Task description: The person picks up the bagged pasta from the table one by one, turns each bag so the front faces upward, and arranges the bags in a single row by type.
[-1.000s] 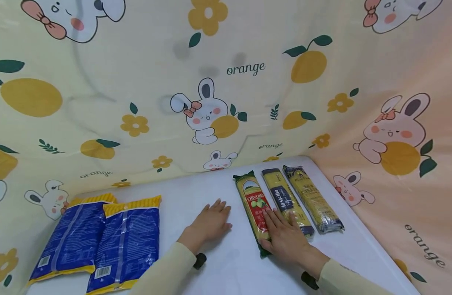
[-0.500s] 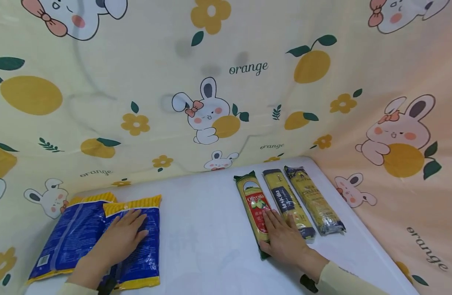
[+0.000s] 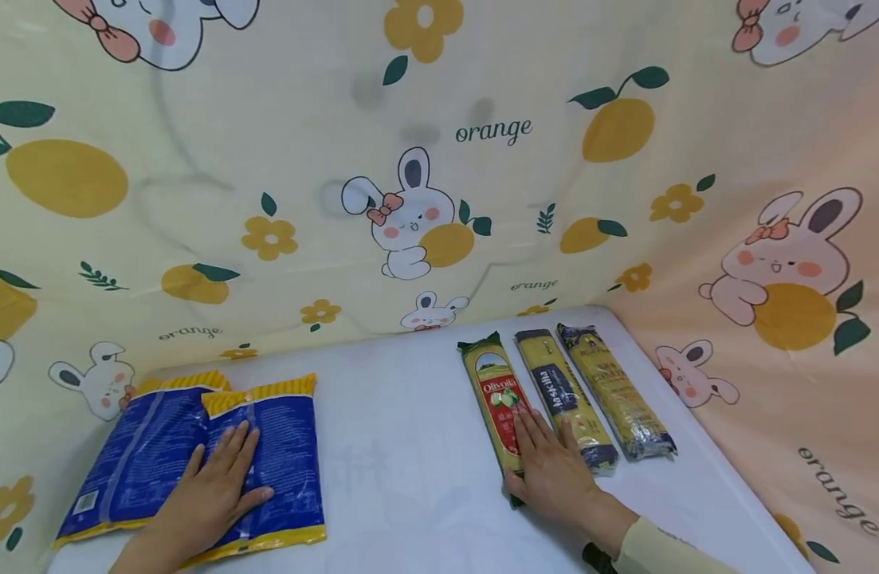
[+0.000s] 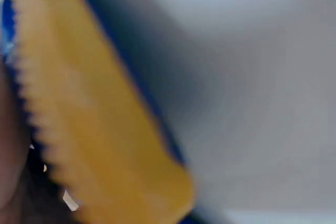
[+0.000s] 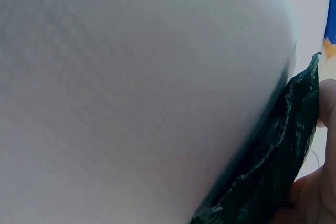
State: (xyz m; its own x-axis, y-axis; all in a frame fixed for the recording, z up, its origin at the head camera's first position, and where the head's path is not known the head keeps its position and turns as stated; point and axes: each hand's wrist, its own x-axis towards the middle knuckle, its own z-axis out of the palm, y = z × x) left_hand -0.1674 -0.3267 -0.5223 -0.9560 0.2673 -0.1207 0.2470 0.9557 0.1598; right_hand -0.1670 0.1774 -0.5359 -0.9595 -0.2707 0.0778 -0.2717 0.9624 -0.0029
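1. Far left: blue bag with yellow ends (image 3: 148, 446); lies on white table (image 3: 396, 430), right side overlapped by neighbour.
2. Next: left hand (image 3: 213, 494); rests palm-down on second bag, fingers extended, thumb spread, no grip.
3. Beneath that hand: second blue-and-yellow bag (image 3: 288, 462); lies slightly tilted over first.
4. Across bare tabletop: green-ended Olivoila packet (image 3: 489, 371); lies lengthwise, leftmost of three long packets.
5. Right hand (image 3: 554, 474): rests across lower half of Olivoila packet, fingers extended, ungrasping; outermost finger over la sicilia packet (image 3: 557, 391), cannot tell whether touching.
6. Far right: gold packet with dark ends (image 3: 611, 391); lies just beside la sicilia packet, roughly parallel.
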